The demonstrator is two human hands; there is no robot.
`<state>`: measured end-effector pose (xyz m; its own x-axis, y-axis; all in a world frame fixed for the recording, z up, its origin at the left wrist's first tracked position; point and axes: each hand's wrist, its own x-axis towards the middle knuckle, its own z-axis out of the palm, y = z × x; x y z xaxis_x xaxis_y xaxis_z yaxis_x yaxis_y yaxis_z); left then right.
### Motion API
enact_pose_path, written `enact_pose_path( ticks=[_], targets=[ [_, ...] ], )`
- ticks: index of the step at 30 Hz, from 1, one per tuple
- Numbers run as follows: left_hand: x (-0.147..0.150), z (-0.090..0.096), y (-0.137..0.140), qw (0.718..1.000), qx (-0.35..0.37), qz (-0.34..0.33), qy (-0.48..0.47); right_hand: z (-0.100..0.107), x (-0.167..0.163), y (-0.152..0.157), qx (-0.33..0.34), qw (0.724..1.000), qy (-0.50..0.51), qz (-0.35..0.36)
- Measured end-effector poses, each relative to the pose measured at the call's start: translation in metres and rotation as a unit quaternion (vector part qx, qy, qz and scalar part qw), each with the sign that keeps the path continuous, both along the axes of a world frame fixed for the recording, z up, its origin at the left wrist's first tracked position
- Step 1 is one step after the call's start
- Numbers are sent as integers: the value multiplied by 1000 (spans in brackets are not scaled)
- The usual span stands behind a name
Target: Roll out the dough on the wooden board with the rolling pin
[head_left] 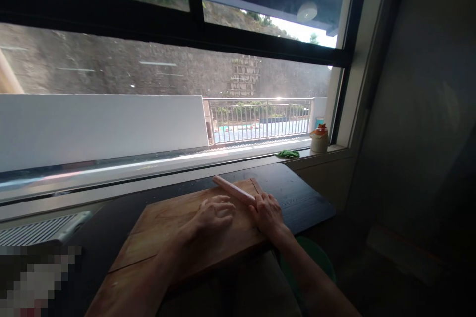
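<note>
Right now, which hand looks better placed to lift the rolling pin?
Probably the right hand: it is at the near end of the rolling pin, while the left hand is apart from it, over the board.

The near end of the rod [234, 190] is hidden by the right hand [267, 210]. Whatever lies beneath the left hand's [214, 212] curled fingers is concealed. Both forearms and the board [174, 215] are cut off by the bottom edge, the rack [48, 228] by the left. The stool [318, 250] is partly covered; the lower left corner is pixelated.
</note>
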<state>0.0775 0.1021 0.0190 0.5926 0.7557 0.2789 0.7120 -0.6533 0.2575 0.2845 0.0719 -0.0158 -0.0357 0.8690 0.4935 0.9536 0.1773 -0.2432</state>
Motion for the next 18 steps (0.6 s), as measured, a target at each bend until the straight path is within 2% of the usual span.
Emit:
enact_pose_path(
  ticks=[4,12,18],
  targets=[
    [2,-6,0,998,-3,55,-26,0,0,0,1,1000,-6,-5],
    [5,-7,-3,997,-13,22,-68,2,1,-4,-7,1000,-13,1],
    [-2,-4,-3,990,41,111,-71,1,0,-3,4,1000,-11,-9]
  ],
)
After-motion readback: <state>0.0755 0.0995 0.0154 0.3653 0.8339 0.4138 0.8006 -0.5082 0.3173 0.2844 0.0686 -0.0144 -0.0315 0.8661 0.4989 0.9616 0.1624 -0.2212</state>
